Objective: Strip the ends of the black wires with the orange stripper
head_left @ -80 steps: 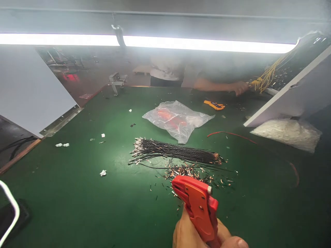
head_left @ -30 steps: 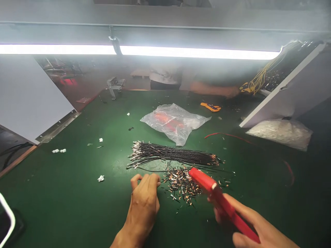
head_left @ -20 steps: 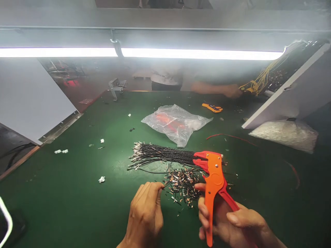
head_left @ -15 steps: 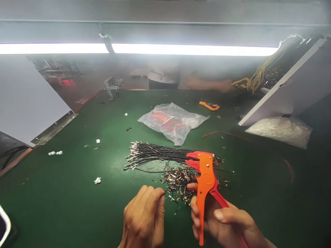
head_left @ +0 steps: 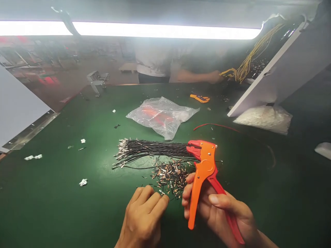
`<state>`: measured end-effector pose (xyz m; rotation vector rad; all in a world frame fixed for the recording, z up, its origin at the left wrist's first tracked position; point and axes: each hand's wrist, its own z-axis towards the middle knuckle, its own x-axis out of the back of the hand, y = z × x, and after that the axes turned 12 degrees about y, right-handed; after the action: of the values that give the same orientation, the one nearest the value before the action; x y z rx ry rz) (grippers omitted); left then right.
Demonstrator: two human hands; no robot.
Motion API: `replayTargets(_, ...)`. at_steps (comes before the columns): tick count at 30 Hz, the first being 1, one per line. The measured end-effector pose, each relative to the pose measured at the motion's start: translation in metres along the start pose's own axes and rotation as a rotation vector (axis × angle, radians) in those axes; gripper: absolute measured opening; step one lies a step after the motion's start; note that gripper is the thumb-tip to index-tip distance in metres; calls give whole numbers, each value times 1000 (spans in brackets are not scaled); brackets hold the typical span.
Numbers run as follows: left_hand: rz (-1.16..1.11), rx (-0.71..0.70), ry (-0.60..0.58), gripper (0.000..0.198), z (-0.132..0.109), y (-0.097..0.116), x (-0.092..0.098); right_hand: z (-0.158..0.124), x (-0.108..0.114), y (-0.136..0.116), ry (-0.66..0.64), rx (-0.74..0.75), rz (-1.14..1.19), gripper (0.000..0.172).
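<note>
My right hand (head_left: 227, 210) is wrapped around an orange and red wire stripper (head_left: 204, 168), its handles apart and its red jaws pointing left. Curled and closed at the bottom middle, my left hand (head_left: 144, 215) has its fingertips turned down and hidden, so whatever they hold does not show. Just beyond it lies a heap of short black wire offcuts (head_left: 172, 175) with coppery ends. A bundle of black wires (head_left: 155, 146) with silvery terminals at its left end stretches behind the heap, its right end behind the stripper jaws.
A clear plastic bag (head_left: 162, 115) with something red inside lies farther back, near an orange-yellow tool (head_left: 200, 99). White bits (head_left: 83, 182) dot the left side. At right are a red wire (head_left: 217, 124) and a filled bag (head_left: 266, 119). Across the table, a person's hand (head_left: 214, 76) holds a yellow tool.
The view has shifted, so the table things sit further left and slightly higher. The stripper has tilted and risen a little in my right hand. My left hand has turned, its fingertips now pointing down.
</note>
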<state>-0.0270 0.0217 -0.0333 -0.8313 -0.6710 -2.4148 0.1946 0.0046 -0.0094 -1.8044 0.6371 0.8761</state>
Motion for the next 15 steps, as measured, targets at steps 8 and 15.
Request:
replayTargets(8, 105, -53, 75, 26, -1, -7, 7, 5, 17, -13, 168, 204, -350, 32)
replayTargets(15, 140, -87, 56, 27, -2, -6, 11, 4, 14, -9, 279, 285, -924, 37)
